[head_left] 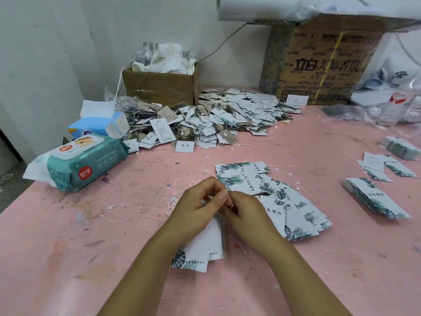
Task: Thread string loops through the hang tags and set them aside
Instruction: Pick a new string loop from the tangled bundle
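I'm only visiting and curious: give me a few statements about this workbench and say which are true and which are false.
1. The left hand and the right hand meet at the top of a bundle of tags. True.
2. The wipes pack lies to the right of the hands. False: it lies to their left.
3. The table is pink. True.
4. The small box is empty. False: white cloth fills it.
5. A loose string lies left of the hands. True.
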The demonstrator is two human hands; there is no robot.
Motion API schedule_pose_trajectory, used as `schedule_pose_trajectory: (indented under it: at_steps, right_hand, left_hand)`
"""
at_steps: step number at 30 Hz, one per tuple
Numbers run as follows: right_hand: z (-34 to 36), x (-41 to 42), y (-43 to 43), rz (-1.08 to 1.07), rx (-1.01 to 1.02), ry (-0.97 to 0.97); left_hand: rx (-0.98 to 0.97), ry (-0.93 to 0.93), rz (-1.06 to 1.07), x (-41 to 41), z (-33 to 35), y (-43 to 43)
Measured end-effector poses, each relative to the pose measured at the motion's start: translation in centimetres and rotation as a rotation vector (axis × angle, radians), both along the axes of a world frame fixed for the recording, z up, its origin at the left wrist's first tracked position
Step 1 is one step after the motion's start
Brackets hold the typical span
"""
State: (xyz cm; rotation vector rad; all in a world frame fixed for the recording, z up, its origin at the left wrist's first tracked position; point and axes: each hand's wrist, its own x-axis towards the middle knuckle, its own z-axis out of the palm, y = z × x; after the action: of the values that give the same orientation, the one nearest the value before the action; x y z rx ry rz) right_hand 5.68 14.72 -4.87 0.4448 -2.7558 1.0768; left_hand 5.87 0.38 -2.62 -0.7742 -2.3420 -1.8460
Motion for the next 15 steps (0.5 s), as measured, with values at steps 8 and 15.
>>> schedule_pose_trajectory:
  at_steps: [8, 15]
  right_hand:
    - [0.27, 0.24, -0.01, -0.019, -0.088, 0.001]
    - [0.25, 0.21, 0.10, 0.002, -0.102, -0.005]
  left_hand:
    - [-0.002, -0.003, -0.045, 0.04, 0.04, -0.02]
    - [0.005, -0.007, -0.068, -0.03, -0.17, 0.03]
